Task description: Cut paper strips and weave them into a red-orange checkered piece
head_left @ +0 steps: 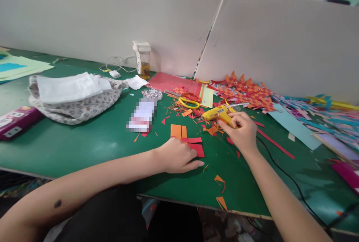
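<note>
My right hand (241,128) is wrapped round the handle of a yellow glue gun (215,112), its nozzle aimed to the left over paper scraps. Curled over crossed paper strips on the table, my left hand (178,156) pins them down, with the thumb stretched out to the right. Two slit ends of an orange paper strip (175,130) stick out beyond the knuckles. Red paper strip (198,150) ends lie to the right, partly under the fingers. My left fingertips and the middle of the strips are hidden.
Yellow-handled scissors (189,102) lie among orange and red scraps. Woven paper fish (249,92) are piled at the back right. A phone (142,115), a patterned cloth bag (75,111) and a jar (144,62) stand to the left. A black cord (283,171) runs along the right.
</note>
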The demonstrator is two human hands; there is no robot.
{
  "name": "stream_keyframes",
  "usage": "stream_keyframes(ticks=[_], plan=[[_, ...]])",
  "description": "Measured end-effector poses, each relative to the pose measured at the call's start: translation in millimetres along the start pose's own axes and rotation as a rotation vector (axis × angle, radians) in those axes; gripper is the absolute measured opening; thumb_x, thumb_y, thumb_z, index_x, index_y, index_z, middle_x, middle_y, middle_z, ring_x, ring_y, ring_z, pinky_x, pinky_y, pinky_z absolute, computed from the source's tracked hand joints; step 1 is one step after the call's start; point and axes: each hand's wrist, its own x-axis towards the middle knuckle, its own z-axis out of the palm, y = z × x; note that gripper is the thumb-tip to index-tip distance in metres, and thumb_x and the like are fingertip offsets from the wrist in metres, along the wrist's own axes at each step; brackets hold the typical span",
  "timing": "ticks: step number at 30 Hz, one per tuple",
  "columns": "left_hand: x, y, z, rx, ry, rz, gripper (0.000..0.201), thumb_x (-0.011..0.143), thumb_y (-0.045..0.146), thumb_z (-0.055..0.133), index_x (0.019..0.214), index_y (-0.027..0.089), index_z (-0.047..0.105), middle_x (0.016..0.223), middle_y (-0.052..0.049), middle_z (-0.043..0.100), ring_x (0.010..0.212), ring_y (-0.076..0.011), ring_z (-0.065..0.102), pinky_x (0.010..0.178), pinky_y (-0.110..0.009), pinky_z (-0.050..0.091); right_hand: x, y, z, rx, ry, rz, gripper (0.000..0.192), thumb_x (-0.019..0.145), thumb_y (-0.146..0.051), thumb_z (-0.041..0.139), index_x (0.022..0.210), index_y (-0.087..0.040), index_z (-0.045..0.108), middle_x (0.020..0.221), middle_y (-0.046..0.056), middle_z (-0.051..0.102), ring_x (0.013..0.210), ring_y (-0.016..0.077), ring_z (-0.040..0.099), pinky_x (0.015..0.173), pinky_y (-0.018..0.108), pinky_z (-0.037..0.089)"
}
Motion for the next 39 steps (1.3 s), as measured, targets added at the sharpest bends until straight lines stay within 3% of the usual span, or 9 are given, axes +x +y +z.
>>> stream_keyframes(ticks=[10, 15, 18, 22, 27, 30, 35, 39], plan=[[1.0, 0.4, -13.0, -0.101, -0.126, 0.000, 0.056, 0.087, 0.058, 0.022, 0.073, 0.018, 0.059, 0.069, -0.007, 0.065, 0.058, -0.0193, 0.060, 0.047, -0.027, 0.032, -2.1, 5.2, 0.0, -0.061, 0.171, -0.050, 0.043, 0.065, -0.028, 0.069, 0.050, -0.023, 0.028, 0.064, -0.001, 0.048, 0.081, 0.0217, 0.061, 0.066, 0.030, 0.042], [-3.4, 0.7, -23.9, -0.144, -0.159, 0.011, 0.051, 0.088, 0.055, 0.024, 0.073, 0.019, 0.057, 0.071, -0.006, 0.065, 0.060, -0.0181, 0.059, 0.048, -0.026, 0.033, 0.7, -7.2, -3.3, -0.086, 0.291, -0.070, 0.043, 0.067, -0.030, 0.067, 0.050, -0.023, 0.029, 0.070, 0.001, 0.050, 0.084, 0.0228, 0.059, 0.072, 0.034, 0.043], [-5.2, 5.0, -35.1, -0.151, -0.086, -0.020, 0.041, 0.088, 0.048, 0.031, 0.073, 0.019, 0.055, 0.071, -0.003, 0.064, 0.060, -0.0163, 0.058, 0.047, -0.025, 0.030, 2.3, -25.7, -8.1, -0.062, 0.377, -0.060, 0.043, 0.069, -0.031, 0.067, 0.050, -0.023, 0.029, 0.068, 0.000, 0.047, 0.084, 0.0226, 0.059, 0.072, 0.034, 0.044], [-0.1, 7.8, -46.4, -0.166, 0.085, -0.158, 0.037, 0.088, 0.046, 0.032, 0.076, 0.020, 0.054, 0.069, -0.001, 0.061, 0.060, -0.0138, 0.056, 0.048, -0.023, 0.029, 6.6, -55.2, -14.8, -0.045, 0.526, -0.057, 0.040, 0.069, -0.031, 0.068, 0.052, -0.022, 0.034, 0.076, 0.002, 0.048, 0.088, 0.0223, 0.057, 0.076, 0.036, 0.044], [7.5, 0.1, -46.2, -0.023, 0.047, -0.146, 0.041, 0.087, 0.045, 0.033, 0.069, 0.018, 0.058, 0.066, -0.005, 0.061, 0.059, -0.0168, 0.057, 0.049, -0.025, 0.032, 18.1, -77.8, -19.1, 0.028, 0.671, -0.035, 0.037, 0.071, -0.031, 0.068, 0.056, -0.023, 0.036, 0.080, 0.004, 0.047, 0.090, 0.0221, 0.055, 0.076, 0.036, 0.045], [8.2, -3.1, -39.6, 0.064, 0.027, -0.100, 0.036, 0.085, 0.035, 0.037, 0.065, 0.017, 0.061, 0.064, -0.007, 0.063, 0.060, -0.0187, 0.058, 0.051, -0.026, 0.034, 16.3, -76.0, -12.6, 0.034, 0.672, -0.010, 0.037, 0.071, -0.033, 0.067, 0.055, -0.023, 0.035, 0.076, 0.003, 0.046, 0.089, 0.0219, 0.055, 0.071, 0.034, 0.045], [9.2, -5.9, -26.2, 0.126, 0.029, 0.001, 0.027, 0.077, 0.023, 0.043, 0.061, 0.016, 0.064, 0.063, -0.009, 0.065, 0.057, -0.0196, 0.058, 0.053, -0.029, 0.036, -5.1, -60.6, 10.3, 0.041, 0.571, 0.053, 0.036, 0.072, -0.034, 0.065, 0.054, -0.023, 0.036, 0.077, 0.003, 0.047, 0.083, 0.0211, 0.055, 0.069, 0.035, 0.045], [10.7, -7.8, -19.6, 0.074, 0.006, -0.023, 0.020, 0.070, 0.019, 0.046, 0.062, 0.017, 0.064, 0.065, -0.008, 0.066, 0.060, -0.0186, 0.058, 0.050, -0.027, 0.034, -14.5, -55.5, 19.8, 0.050, 0.513, 0.058, 0.035, 0.072, -0.033, 0.065, 0.054, -0.022, 0.036, 0.078, 0.003, 0.048, 0.085, 0.0215, 0.056, 0.070, 0.036, 0.046]])
